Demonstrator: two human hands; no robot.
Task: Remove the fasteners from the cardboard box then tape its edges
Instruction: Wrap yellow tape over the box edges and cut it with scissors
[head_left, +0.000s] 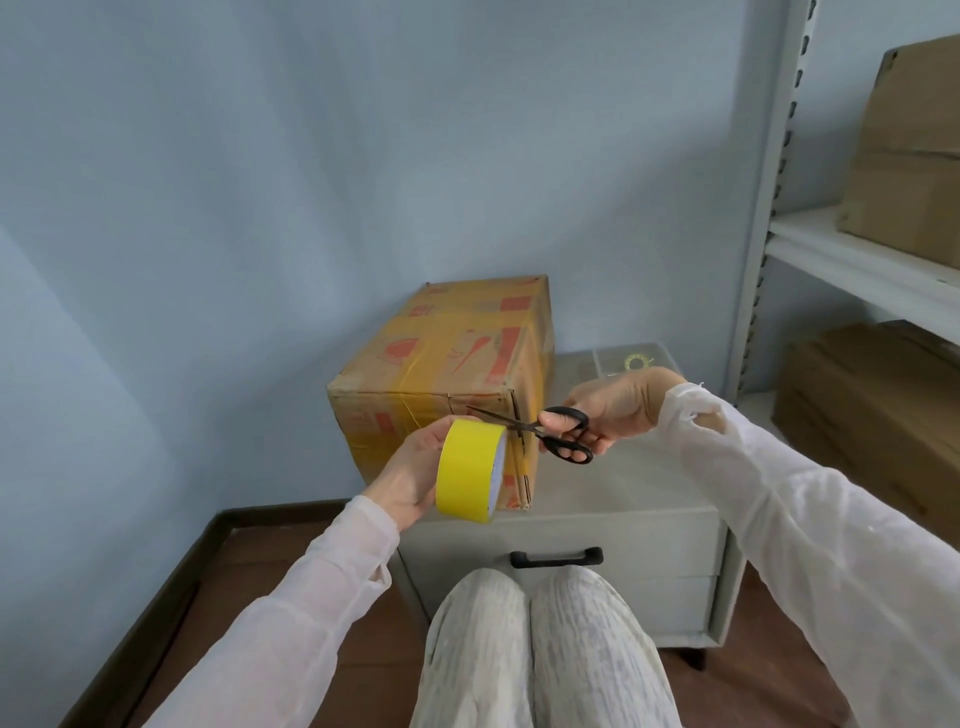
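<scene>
A brown cardboard box with orange print and yellowish tape bands stands on a grey cabinet. My left hand grips a yellow tape roll in front of the box's near face. My right hand holds black-handled scissors with fingers through the loops. The blades are slightly apart and point left, their tips just above the roll at the box's near upper edge.
A clear plastic organiser lies on the cabinet behind my right hand. A metal shelf rack at the right holds cardboard boxes. The cabinet drawer has a black handle. My knees are below, over a wooden floor.
</scene>
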